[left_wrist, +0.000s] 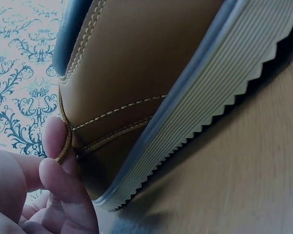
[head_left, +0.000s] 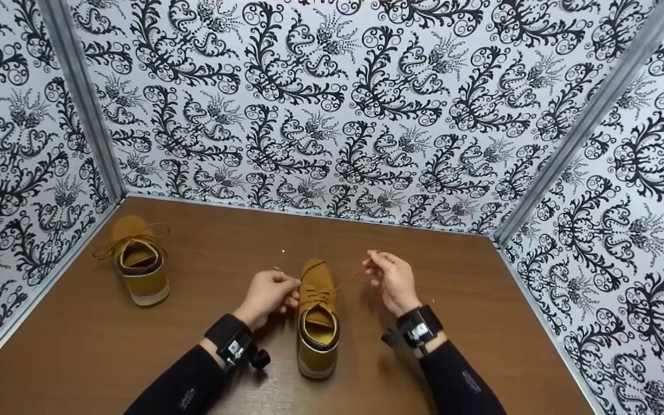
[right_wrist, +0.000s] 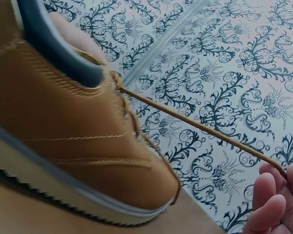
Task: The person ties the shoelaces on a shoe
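A tan lace-up shoe with a dark collar stands upright on the table between the hands, its toe pointing away from me. My left hand is close against the shoe's left side and pinches a brown shoelace between thumb and fingertip. To the right of the shoe, my right hand is raised and holds the end of another stretch of shoelace in its fingertips. That stretch runs nearly straight from the top eyelets to the fingers. A further length of lace drapes over the toe.
At the table's left side stands a matching shoe, its laces lying loosely across the top. Patterned wall panels close off the back and both sides of the brown table. Black camera straps circle both wrists.
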{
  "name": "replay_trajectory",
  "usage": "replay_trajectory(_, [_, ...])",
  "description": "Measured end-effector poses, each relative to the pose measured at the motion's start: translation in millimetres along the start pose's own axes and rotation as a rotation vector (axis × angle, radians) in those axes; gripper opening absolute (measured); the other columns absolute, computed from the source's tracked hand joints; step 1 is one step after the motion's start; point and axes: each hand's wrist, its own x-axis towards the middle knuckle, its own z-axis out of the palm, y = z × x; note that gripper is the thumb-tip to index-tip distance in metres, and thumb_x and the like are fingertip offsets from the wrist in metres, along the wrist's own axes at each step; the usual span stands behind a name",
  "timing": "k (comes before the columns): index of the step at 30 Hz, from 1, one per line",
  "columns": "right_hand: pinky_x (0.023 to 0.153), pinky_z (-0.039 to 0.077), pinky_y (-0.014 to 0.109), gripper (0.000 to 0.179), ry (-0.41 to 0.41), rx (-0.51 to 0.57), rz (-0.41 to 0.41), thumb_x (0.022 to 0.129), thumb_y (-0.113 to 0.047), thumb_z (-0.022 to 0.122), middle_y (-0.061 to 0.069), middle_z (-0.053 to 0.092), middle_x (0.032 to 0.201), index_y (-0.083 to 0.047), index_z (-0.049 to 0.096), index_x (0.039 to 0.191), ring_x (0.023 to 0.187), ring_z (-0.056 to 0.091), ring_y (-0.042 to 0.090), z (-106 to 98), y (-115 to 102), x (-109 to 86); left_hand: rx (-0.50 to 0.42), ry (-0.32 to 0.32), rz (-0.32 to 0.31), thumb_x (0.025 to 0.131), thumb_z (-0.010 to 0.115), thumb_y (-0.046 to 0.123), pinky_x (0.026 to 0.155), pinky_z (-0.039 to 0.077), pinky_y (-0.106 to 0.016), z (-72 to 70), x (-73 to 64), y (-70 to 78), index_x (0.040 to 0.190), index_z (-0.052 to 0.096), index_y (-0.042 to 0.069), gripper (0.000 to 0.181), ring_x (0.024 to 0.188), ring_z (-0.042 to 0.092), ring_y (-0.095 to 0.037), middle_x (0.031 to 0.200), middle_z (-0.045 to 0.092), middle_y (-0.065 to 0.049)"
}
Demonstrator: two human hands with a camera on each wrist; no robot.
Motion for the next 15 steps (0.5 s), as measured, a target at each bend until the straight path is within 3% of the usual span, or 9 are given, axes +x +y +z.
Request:
replay_trajectory(2, [0.054,0.048,0.02,0.011,-0.021,-0.102,-0.042,0.107,-0.012,0.071,0.002,0.079,0.086,-0.005,0.079,0.11,0.071,0.067,0.012,11.6,-11.0,8.2,-0.003,-0.003,0.002,0.102,0.073,0.01,0.047,0.05,-0.02,-0.2,0.0,0.5,0.11,0.077,-0.006,0.018,0.058,0.068,-0.008,0.077,0.075,-0.005])
replay_trajectory(4, [0.054,0.05,0.021,0.011,-0.063,-0.269,-0.12,0.106,-0.013,0.074,0.005,0.079,0.086,-0.004,0.08,0.109,0.07,0.068,0.013,28.4,-25.6,17.1,-0.007,-0.009,0.003,0.102,0.073,0.01,0.048,0.051,-0.02,-0.5,-0.1,0.8,0.111,0.077,-0.006,0.019,0.058,0.068,-0.008,0.077,0.075,-0.005])
replay_trajectory(9, [0.07,0.062,0.026,0.018,-0.275,-0.706,-0.363,0.106,-0.02,0.074,0.013,0.082,0.097,-0.006,0.081,0.116,0.081,0.076,0.021,84.0,-64.1,27.0,-0.009,-0.007,0.005,0.103,0.073,0.01,0.047,0.051,-0.02,-1.5,-0.9,0.6,0.109,0.077,-0.007,0.018,0.058,0.068,-0.008,0.076,0.074,-0.005])
replay_trajectory(12, [0.078,0.065,0.032,0.029,-0.403,-0.872,-0.395,0.109,-0.027,0.07,0.013,0.083,0.111,-0.009,0.078,0.13,0.089,0.078,0.024,109.2,-75.7,22.0,-0.006,-0.005,0.008,0.103,0.073,0.01,0.047,0.051,-0.02,-1.3,-0.3,0.1,0.108,0.077,-0.007,0.018,0.057,0.068,-0.008,0.075,0.074,-0.004])
replay_trajectory(15, [0.087,0.065,0.038,0.033,-0.417,-1.005,-0.387,0.111,-0.032,0.067,0.009,0.082,0.123,-0.011,0.076,0.134,0.095,0.077,0.021,114.9,-73.9,15.1,-0.003,-0.013,0.005,0.103,0.072,0.01,0.048,0.052,-0.019,-0.1,0.5,0.2,0.107,0.077,-0.007,0.018,0.058,0.068,-0.007,0.075,0.073,-0.003])
